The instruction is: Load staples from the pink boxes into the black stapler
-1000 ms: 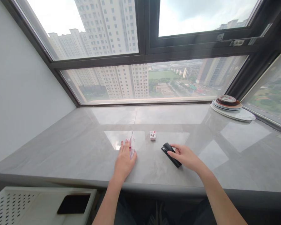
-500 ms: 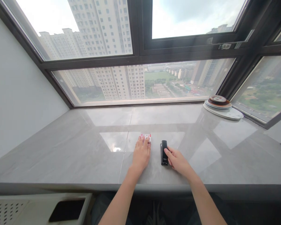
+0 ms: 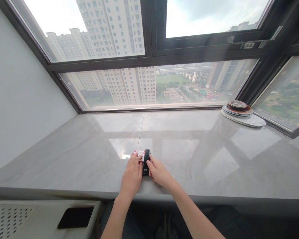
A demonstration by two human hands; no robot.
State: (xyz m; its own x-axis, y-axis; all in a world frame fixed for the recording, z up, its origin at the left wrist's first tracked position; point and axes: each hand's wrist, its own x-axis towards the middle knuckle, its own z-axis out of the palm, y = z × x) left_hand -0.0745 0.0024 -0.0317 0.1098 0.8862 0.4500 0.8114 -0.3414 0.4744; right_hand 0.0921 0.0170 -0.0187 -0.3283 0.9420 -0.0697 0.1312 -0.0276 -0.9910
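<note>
A black stapler (image 3: 146, 163) lies on the grey marbled ledge, its long side pointing toward the window. My right hand (image 3: 159, 172) grips it from the right, thumb on top. Close against its left side is my left hand (image 3: 131, 172), with its fingers over a small flat red-and-white box (image 3: 139, 153). Only the far edge of that box shows; the fingers and stapler hide the rest. Whether the stapler touches the box or overlaps it, I cannot tell.
Stacked plates (image 3: 244, 114) stand at the back right by the window frame (image 3: 154, 63). Below the front edge of the ledge (image 3: 64, 162), at lower left, is a white perforated plastic unit (image 3: 45, 215) with a dark rectangular thing (image 3: 76, 217) on it.
My right hand has brought the stapler left, up to my left hand. My left hand and the box have also shifted left and slightly nearer. The view has turned a little left.
</note>
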